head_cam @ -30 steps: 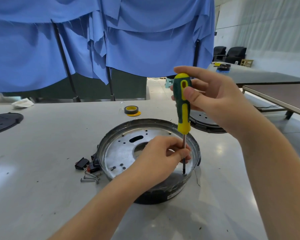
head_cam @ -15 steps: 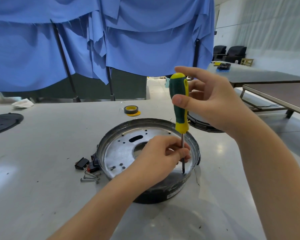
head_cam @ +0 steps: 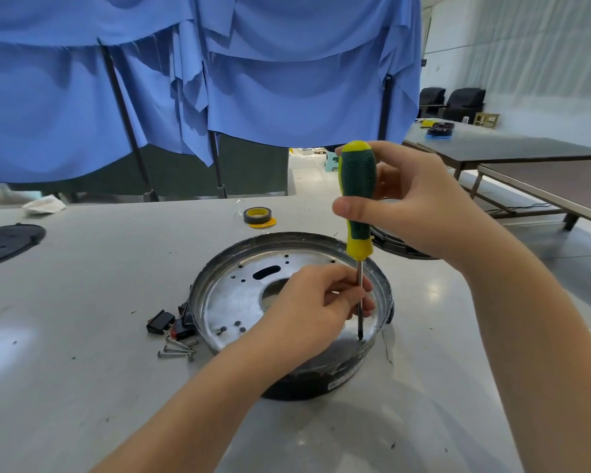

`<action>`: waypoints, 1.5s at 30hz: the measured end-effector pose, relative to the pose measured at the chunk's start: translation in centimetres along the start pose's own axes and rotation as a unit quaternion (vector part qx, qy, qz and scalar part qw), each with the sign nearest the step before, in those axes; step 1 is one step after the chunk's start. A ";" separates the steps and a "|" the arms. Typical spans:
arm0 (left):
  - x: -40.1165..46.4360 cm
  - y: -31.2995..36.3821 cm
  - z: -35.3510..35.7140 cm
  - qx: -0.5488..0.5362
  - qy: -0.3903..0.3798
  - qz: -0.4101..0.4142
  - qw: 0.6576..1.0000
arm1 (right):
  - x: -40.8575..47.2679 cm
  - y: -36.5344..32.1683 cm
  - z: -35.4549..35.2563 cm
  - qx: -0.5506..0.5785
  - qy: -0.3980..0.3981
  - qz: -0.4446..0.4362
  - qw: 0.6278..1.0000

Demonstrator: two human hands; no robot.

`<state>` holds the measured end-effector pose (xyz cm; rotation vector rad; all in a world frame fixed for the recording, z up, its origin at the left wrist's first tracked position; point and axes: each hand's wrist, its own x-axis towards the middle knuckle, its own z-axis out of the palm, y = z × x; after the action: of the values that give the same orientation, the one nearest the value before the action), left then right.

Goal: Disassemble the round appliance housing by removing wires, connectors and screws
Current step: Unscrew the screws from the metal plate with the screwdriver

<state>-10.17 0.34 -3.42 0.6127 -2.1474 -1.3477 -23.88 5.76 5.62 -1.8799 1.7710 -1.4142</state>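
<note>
Blue cloth drapes (head_cam: 287, 90) hang on dark poles behind the pale grey worktable (head_cam: 82, 387) where we work. Our right hand (head_cam: 420, 213) wraps the green-and-yellow handle of a screwdriver (head_cam: 357, 199), thumb pressed across the grip and fingers curled behind it, holding the tool upright. Our left hand (head_cam: 314, 308) pinches the screwdriver's thin steel shaft low down between fingertips, steadying it. The tip stands on the near right part of the shiny metal floor inside the round black appliance housing (head_cam: 219, 298), just inside the rim; we cannot tell whether it sits in a screw head. That housing lies open side up on the table directly in front of us, its silver plate showing a slot, a large central hole and several small holes.

Just left of the housing, touching or nearly touching its wall, lie black rocker switches (head_cam: 161, 321). A small heap of loose silver screws (head_cam: 176, 349) lies beside them, nearer us. Farther back sits a roll of dark tape with a yellow core (head_cam: 257, 216). At the far left edge rests a flat black round cover (head_cam: 7, 240), with a crumpled white cloth (head_cam: 45, 203) beyond it. Behind our right hand another dark round part (head_cam: 389, 244) is partly hidden.
</note>
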 end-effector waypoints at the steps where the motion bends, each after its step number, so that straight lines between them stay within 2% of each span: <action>1: 0.0 0.0 0.0 0.002 0.001 -0.001 1.000 | 0.0 0.1 -0.2 0.021 -0.008 0.003 1.000; 6: -0.1 0.2 0.0 0.022 0.011 0.003 1.000 | -0.3 0.2 -0.8 0.133 -0.077 0.024 0.988; 12: 0.0 0.2 0.0 0.028 0.016 0.003 0.999 | 0.1 0.6 -0.8 0.001 -0.049 0.029 0.998; 18: 0.1 0.0 0.0 0.040 0.026 0.011 0.999 | -0.2 0.7 -1.4 0.116 -0.110 0.032 0.987; 20: 0.1 0.0 0.0 0.042 0.028 0.010 0.999 | -0.2 0.6 -1.2 0.109 -0.116 0.031 0.987; 25: 0.1 0.0 0.0 0.052 0.034 0.010 0.998 | -0.1 0.6 -1.0 0.055 -0.067 0.037 0.996; 30: 0.1 0.0 0.0 0.023 0.032 0.008 0.999 | -0.3 1.0 -1.5 0.140 -0.127 0.049 0.981; 35: 0.1 0.0 -0.1 -0.028 0.021 0.008 0.999 | -0.3 1.1 -1.5 0.173 -0.160 0.056 0.970; 38: 0.1 0.0 -0.1 -0.023 0.032 0.016 0.999 | -0.3 0.9 -1.4 0.153 -0.160 0.058 0.974; 42: 0.2 -0.1 0.1 -0.005 0.045 0.026 0.999 | -0.1 0.8 -1.0 0.074 -0.120 0.060 0.988; 45: 0.3 -0.2 -0.1 -0.005 0.060 0.026 0.998 | -0.1 1.0 -1.1 0.095 -0.116 0.054 0.987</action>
<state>-10.30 0.05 -3.52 0.6128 -2.0455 -1.2612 -25.32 6.12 5.47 -1.7420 1.5464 -1.2233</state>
